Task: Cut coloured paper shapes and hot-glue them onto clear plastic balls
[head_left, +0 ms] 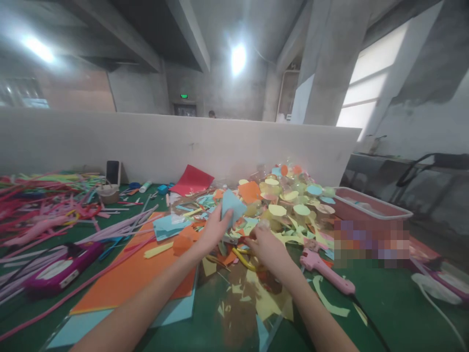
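My left hand (216, 226) is closed on a folded piece of light blue paper (233, 205), pinched between thumb and fingers and raised above the pile. To its right, my right hand (266, 242) has its fingers curled around a pair of scissors with yellow handles (245, 260). The metal blades (230, 239) point left, below the blue paper. Part of the handles is hidden by the fingers. Beneath both hands lie coloured paper scraps (234, 293). Orange sheets (135, 274) lie over light blue ones on the left.
A pink glue gun (330, 274) with a black cord rests right of my right hand. A pink basket (373, 205) stands at the far right. Paper discs (301, 210) heap up before a white partition (164, 142). Pink strips (40, 225) and a purple device (64, 269) lie left.
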`<act>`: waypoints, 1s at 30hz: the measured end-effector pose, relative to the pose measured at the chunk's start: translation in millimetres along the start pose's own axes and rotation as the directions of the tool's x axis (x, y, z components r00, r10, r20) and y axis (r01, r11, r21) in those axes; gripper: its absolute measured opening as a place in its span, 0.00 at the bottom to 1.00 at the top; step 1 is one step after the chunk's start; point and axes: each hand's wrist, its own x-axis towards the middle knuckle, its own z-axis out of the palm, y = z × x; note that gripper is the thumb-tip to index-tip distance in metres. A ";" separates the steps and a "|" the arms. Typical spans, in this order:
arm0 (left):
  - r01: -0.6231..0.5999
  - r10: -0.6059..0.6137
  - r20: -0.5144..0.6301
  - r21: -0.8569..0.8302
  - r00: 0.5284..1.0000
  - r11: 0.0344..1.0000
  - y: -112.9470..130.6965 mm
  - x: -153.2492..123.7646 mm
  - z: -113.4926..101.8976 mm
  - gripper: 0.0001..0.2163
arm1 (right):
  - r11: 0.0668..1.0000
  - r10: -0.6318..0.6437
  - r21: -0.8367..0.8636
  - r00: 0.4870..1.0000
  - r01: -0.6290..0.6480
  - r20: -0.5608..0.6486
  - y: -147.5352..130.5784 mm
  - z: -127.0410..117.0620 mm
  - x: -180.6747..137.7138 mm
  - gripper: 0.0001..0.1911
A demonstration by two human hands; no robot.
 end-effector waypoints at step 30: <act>0.041 -0.123 -0.292 -0.274 0.948 0.961 4.6 -2.8 -11.1 0.12 | 0.934 0.053 0.352 0.998 -0.065 0.044 -0.1 6.5 10.2 0.20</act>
